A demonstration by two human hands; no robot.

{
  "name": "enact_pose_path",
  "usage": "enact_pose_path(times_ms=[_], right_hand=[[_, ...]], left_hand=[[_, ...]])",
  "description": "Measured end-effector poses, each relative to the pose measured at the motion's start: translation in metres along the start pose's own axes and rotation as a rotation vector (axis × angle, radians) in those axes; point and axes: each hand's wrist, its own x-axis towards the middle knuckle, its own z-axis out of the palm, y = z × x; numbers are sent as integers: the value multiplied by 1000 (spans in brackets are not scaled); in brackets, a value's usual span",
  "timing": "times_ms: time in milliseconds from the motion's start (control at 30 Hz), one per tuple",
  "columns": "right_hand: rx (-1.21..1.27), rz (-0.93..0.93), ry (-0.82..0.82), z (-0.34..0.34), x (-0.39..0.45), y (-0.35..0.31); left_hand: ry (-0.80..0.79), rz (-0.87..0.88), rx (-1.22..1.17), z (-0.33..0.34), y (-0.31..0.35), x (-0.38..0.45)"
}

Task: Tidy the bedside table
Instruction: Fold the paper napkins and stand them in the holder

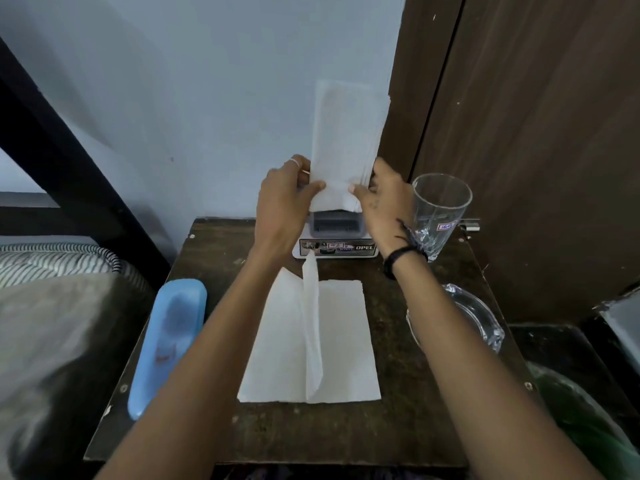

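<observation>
White folded tissue (346, 140) held upright above the back of the bench (214, 258), against the pale wall. Left hand (282, 206) gripping its lower left edge, thumb pressed on the front, other fingers (300, 164) curled behind — a ring on one of them. Right hand (381, 199) pinching the lower right edge likewise, thumb in front, black band (398, 259) round the wrist. Both sets of fingers clamped on the tissue, its bottom edge just above a small white box (335, 237) with a grey top and a printed label reading OPEL, standing at the rear middle of the bench.

Dark, worn wood for the bench top. In its middle, between the two forearms, a second tissue sheet (343, 341) lying flat and spread, one narrow fold standing up along its centre. To the left, by the bench edge, a long light-blue case (169, 341) lying lengthwise. To the right rear, a clear drinking glass (440, 209), tilted in this wide view, just beside the right wrist. Nearer on the right, a clear glass ashtray (464, 317) at the bench edge.

Brown wooden door (536, 133) behind the glass — striped bedding (52, 261) at far left, something green (581, 420) at lower right, too blurred to tell.
</observation>
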Motion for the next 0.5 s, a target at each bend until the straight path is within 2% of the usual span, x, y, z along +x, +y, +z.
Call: enact_pose_path(times_ms=[167, 400, 500], right_hand=[[-58, -34, 25, 1, 6, 4], [-76, -43, 18, -5, 7, 7], [-120, -43, -21, -6, 6, 7]], left_hand=[[-17, 23, -26, 3, -3, 12], [-56, -35, -123, 7, -6, 15], [-56, -45, 3, 9, -13, 12]])
